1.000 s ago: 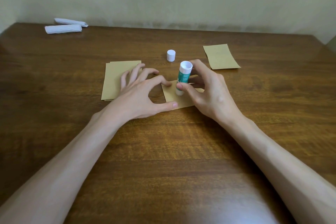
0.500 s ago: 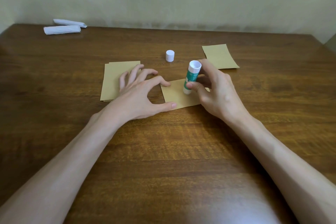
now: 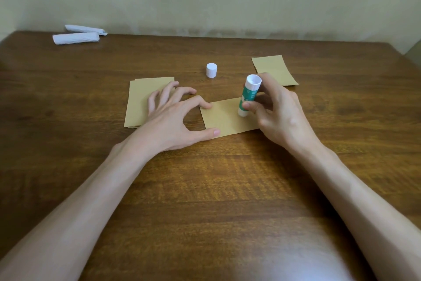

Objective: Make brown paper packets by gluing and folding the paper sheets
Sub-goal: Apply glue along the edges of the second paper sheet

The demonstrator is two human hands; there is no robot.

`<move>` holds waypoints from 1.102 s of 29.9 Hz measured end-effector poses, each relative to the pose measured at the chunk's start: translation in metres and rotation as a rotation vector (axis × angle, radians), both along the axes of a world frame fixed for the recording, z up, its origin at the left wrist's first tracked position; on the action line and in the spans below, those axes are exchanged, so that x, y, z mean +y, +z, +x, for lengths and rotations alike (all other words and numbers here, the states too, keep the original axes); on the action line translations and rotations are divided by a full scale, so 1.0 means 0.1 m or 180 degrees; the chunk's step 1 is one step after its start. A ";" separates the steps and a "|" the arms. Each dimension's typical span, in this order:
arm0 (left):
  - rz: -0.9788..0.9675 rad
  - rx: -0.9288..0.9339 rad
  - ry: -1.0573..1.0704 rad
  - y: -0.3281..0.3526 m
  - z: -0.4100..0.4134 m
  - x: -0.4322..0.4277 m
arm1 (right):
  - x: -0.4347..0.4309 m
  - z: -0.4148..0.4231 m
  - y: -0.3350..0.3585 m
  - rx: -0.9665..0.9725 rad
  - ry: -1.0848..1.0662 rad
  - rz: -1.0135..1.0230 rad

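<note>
- Gripping the glue stick (image 3: 249, 96) between thumb and curled fingers, the right hand (image 3: 280, 119) holds it tilted, its lower end touching the brown sheet (image 3: 224, 121) in the middle of the table (image 3: 205, 189).
- The left hand (image 3: 170, 119) is spread and arched, grasping nothing. Its index and thumb tips press the sheet's left edge, and the other fingers reach over the stack of brown sheets (image 3: 140, 103) just to the left.
- The white cap (image 3: 211, 70) stands farther off, and another brown piece (image 3: 273, 67) lies far right.

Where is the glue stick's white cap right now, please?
Head view: the cap stands centrally, beyond the glue stick, between the paper stack and the lone sheet.
</note>
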State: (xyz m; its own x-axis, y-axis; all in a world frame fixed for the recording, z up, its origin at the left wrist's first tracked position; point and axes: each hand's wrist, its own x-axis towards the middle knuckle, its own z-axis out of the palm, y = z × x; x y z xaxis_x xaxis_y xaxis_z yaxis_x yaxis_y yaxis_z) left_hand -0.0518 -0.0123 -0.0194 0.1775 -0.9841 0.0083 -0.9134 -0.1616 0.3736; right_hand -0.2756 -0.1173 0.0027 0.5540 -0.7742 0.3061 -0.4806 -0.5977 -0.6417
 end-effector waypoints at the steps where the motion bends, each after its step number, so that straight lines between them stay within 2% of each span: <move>1: 0.0004 0.0000 0.0002 0.00 0.00 0.00 | 0.00 -0.01 0.01 0.0001 -0.0015 0.0019; 7: -0.0021 0.0002 -0.0002 -0.01 0.00 0.00 | -0.03 -0.04 0.04 0.0030 -0.0090 0.0182; 15: -0.0072 0.0009 -0.0011 -0.02 0.00 0.00 | -0.06 -0.09 0.03 0.0090 -0.0217 0.0007; 33: -0.0090 0.0001 0.0009 -0.01 -0.01 0.01 | -0.09 -0.17 0.09 0.0186 -0.0258 0.0077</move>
State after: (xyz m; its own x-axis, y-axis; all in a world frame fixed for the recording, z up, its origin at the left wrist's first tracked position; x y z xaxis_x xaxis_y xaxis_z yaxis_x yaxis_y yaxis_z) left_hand -0.0526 -0.0115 -0.0203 0.1804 -0.9829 0.0361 -0.9129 -0.1536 0.3782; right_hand -0.2922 -0.1260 0.0116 0.5056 -0.8240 0.2559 -0.5638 -0.5400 -0.6249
